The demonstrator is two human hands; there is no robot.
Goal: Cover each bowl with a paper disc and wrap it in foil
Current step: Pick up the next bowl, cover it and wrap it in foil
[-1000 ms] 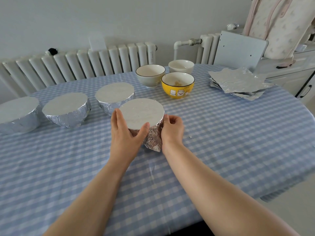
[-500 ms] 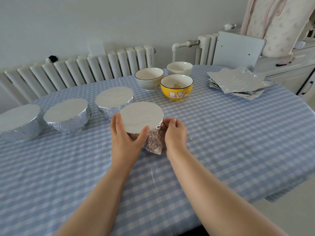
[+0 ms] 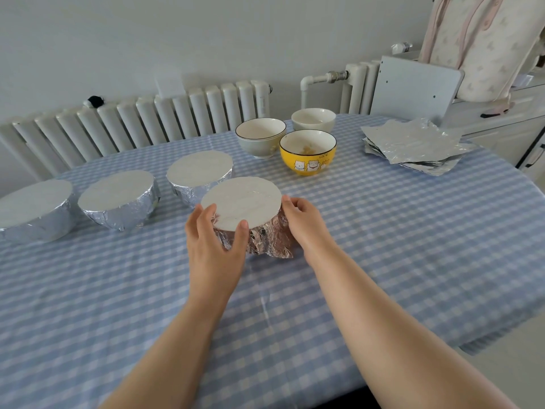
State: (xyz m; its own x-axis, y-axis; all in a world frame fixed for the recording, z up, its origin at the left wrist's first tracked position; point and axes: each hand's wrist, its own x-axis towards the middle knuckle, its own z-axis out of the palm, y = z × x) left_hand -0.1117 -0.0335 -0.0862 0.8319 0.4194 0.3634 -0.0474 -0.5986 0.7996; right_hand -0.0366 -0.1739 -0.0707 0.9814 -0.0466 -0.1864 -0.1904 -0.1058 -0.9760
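Observation:
A foil-wrapped bowl with a flat foil top stands in the middle of the table. My left hand cups its near left side, thumb and fingers curled round the rim. My right hand presses the crumpled foil on its right side, fingers curled against it. Three other foil-wrapped bowls stand in a row to the left. Behind are three uncovered bowls: a yellow one, a grey-green one and a white one. A stack of foil sheets lies at the back right.
The table carries a blue checked cloth. A white radiator runs along the wall behind it. A grey chair back and a white cabinet stand at the far right, close to the table edge.
My right hand has slid from the near right side of the bowl up to its right rim. The left hand keeps its hold. The view has shifted slightly.

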